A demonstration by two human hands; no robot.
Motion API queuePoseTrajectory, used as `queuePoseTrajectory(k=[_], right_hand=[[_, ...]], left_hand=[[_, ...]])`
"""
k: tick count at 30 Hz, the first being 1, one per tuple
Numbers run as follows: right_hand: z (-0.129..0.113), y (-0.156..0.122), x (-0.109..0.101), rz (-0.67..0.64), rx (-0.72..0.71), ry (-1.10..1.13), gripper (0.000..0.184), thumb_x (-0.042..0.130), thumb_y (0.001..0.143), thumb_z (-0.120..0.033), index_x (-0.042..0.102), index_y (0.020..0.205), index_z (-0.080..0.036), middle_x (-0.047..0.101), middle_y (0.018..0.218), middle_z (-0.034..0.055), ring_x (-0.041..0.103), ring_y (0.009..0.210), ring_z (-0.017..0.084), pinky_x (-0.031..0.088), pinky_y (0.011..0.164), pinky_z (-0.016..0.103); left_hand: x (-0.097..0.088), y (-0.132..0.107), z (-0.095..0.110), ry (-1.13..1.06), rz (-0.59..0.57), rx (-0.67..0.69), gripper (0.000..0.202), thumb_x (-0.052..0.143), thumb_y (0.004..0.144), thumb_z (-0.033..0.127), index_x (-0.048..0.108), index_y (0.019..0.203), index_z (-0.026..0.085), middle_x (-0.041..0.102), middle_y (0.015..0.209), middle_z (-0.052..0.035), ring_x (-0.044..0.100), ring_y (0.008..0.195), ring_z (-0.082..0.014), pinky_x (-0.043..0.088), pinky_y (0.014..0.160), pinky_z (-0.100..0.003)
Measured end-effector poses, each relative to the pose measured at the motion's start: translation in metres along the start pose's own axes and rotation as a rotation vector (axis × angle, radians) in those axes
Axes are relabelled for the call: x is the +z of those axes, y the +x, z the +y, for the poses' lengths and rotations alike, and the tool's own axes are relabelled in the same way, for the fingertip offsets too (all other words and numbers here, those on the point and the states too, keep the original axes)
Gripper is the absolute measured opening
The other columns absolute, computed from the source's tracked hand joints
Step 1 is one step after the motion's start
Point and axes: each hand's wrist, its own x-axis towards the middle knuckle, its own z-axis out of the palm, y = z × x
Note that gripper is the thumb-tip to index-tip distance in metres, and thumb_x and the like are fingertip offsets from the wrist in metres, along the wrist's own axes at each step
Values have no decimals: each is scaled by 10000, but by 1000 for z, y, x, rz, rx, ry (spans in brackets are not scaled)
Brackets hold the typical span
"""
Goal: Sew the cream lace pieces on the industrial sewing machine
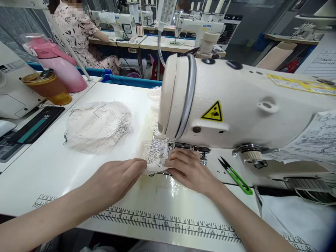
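Note:
A piece of white lace fabric (pixel 154 154) lies under the head of a cream sewing machine (pixel 223 101). On the left, my left hand (pixel 124 175) pinches the near edge of the lace between thumb and fingers. My right hand (pixel 187 169) grips the same edge from the right, close beside the presser foot area, with its fingers partly under the machine head. Between the two hands the edge is stretched in a short band. The needle itself is hidden behind the machine head. More pale lace runs back behind the head.
A round pile of sheer white pieces with loose threads (pixel 98 124) lies left. Green thread snips (pixel 236 176) rest right of my right hand. A dark phone (pixel 38 124), an amber cup (pixel 49 87) and a pink bottle (pixel 56 63) stand far left. A person (pixel 76 38) sits beyond.

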Motion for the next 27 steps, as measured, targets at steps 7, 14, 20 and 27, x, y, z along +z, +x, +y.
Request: queuePoseTrajectory(k=[7, 14, 20, 27], right_hand=[[1, -4, 0, 51, -31, -20, 167, 500, 928, -174, 659, 937, -224, 690, 953, 25, 593, 1002, 162, 449, 805, 301], [-10, -4, -1, 56, 64, -234, 249, 447, 946, -177, 621, 1116, -226, 670, 1164, 50, 622, 1035, 160, 466, 870, 314], [-9, 2, -5, 62, -28, -221, 213, 509, 908, -103, 682, 953, -218, 713, 921, 21, 638, 919, 158, 512, 801, 283], [-10, 2, -4, 51, -6, -201, 219, 522, 903, -106, 688, 963, -235, 709, 884, 7, 636, 889, 143, 512, 789, 277]], left_hand=[[20, 62, -8, 218, -26, 296, 96, 497, 878, 92, 563, 879, 162, 581, 739, -10, 517, 643, -163, 393, 616, -305], [42, 62, -10, 374, 248, 354, 243, 470, 898, 32, 586, 741, 176, 509, 616, 38, 412, 564, -124, 344, 637, -308], [43, 58, -11, 323, 269, 319, 200, 485, 892, 55, 637, 845, 177, 670, 881, -8, 570, 777, -147, 409, 875, -349], [61, 50, -16, 176, 16, 205, 473, 442, 868, 211, 481, 1327, 105, 616, 1272, -101, 490, 1274, -244, 386, 1046, -384]])
